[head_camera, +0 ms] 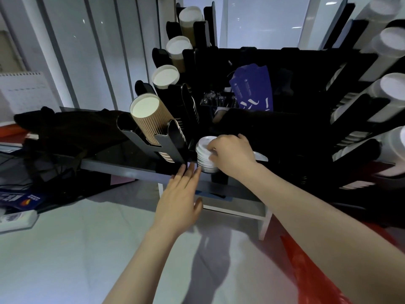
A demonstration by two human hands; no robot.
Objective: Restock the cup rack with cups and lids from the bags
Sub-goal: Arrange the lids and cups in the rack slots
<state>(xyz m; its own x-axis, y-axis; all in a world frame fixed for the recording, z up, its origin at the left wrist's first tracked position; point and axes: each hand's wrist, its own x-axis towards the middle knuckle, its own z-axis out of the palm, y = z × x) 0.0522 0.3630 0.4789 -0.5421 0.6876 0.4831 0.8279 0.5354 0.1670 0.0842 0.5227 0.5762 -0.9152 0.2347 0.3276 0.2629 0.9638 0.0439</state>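
Gripping a stack of white plastic lids (204,155) in the right hand (232,153), fingers curled over its top, low at the front of the black metal cup rack (167,146), just right of the ribbed brown paper cups (151,121). Holding the left hand (180,199) flat, fingers straight and together, tips just beside the stack. Lying below, a pale grey tabletop (65,249) and crinkled red plastic (317,273); standing behind, grey wall panels (98,62).

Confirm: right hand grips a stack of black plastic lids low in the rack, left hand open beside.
Wrong colour: head view shows a stack of white plastic lids. The right hand grips it low in the black rack, left hand open beside.
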